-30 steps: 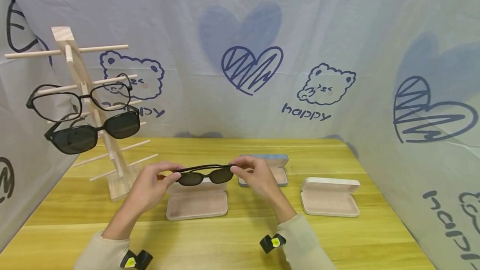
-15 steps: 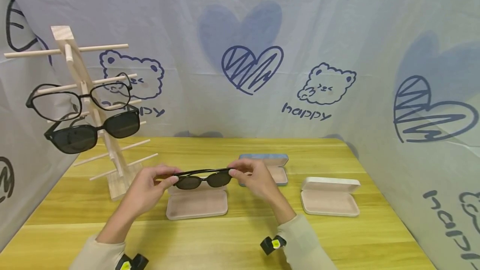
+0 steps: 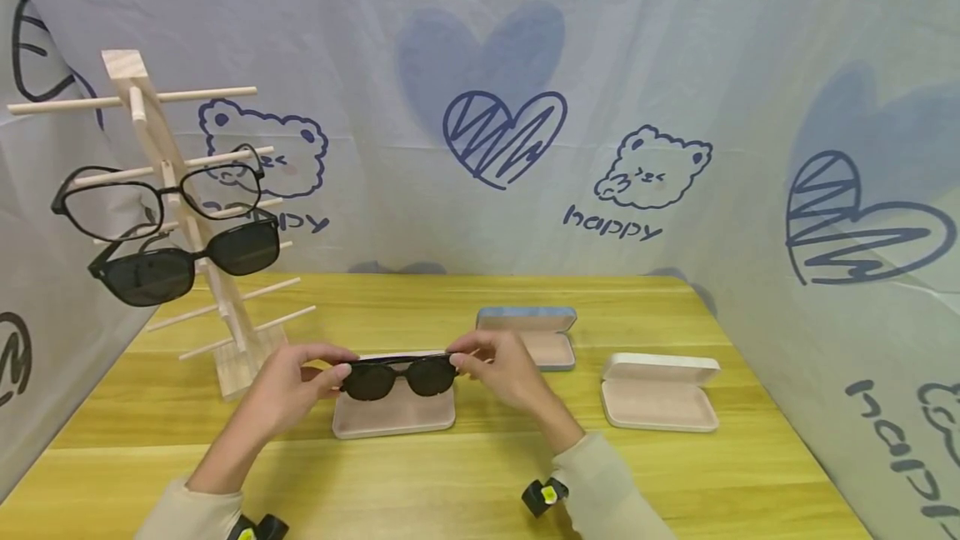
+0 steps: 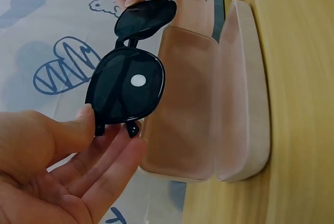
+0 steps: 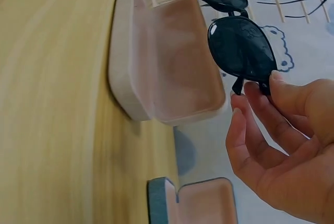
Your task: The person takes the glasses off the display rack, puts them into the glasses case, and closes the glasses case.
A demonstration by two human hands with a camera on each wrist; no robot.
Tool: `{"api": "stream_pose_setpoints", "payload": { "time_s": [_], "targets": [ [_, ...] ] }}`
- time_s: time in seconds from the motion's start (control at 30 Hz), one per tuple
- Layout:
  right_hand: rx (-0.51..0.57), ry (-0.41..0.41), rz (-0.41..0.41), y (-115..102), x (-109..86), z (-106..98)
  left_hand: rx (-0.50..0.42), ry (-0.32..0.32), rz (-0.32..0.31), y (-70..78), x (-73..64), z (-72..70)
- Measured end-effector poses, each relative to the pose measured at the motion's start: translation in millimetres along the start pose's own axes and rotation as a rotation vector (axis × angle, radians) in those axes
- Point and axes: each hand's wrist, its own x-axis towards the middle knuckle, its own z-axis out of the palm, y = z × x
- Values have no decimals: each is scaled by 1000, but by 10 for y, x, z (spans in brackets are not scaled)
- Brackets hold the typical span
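Black sunglasses (image 3: 397, 377) with folded temples are held level between both hands, dark lenses facing the wearer. My left hand (image 3: 296, 386) pinches one end of the frame between thumb and fingers. At the other end, my right hand (image 3: 501, 367) pinches the opposite corner the same way. Below and behind the sunglasses is an open glasses case (image 3: 393, 421) with a pale pink lining; in the head view they overlap its lid and the back of its base. The left wrist view shows the case (image 4: 182, 104) lined and with nothing in it.
A wooden display stand (image 3: 180, 182) at the left bears clear-lens glasses (image 3: 112, 212) and another pair of sunglasses (image 3: 153, 277). An open blue case (image 3: 528, 319) stands behind my right hand, and an open white case (image 3: 660, 405) to the right. A printed curtain (image 3: 480, 223) encloses the table.
Both hands have lowered the sunglasses toward the near case and shifted slightly left. The lenses have tilted to face the wearer more fully.
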Motion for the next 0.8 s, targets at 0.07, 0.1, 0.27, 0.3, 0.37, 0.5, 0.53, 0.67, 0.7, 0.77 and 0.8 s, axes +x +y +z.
{"api": "stream_pose_setpoints", "payload": {
  "time_s": [0.07,0.1,0.27,0.3,0.37,0.5,0.53,0.67,0.7,0.77,0.8],
  "targets": [
    [-8,-8,2,25,3,26,-2,-7,-7,-27,-1,7],
    [-12,-13,5,39,5,41,2,-11,-15,-41,-3,10],
    [-43,-34,31,112,-5,99,46,-26,-52,-111,-9,26],
    [-46,-36,41,123,-8,109,55,-27,-61,-122,-11,29],
    [-57,-40,51,148,-10,131,67,-29,-72,-148,-9,34],
    [-90,-48,60,183,-14,161,97,-29,-86,-196,-9,52],
    [-100,-49,63,187,-17,166,104,-28,-87,-207,-10,58],
    [-119,-53,70,199,-25,180,123,-21,-92,-241,-13,80],
    [-121,-56,72,201,-27,185,126,-21,-93,-248,-14,86],
    [-126,-64,80,210,-29,195,124,-24,-97,-264,-16,95],
    [-128,-68,87,214,-31,202,118,-27,-101,-271,-20,100]
  ]
}}
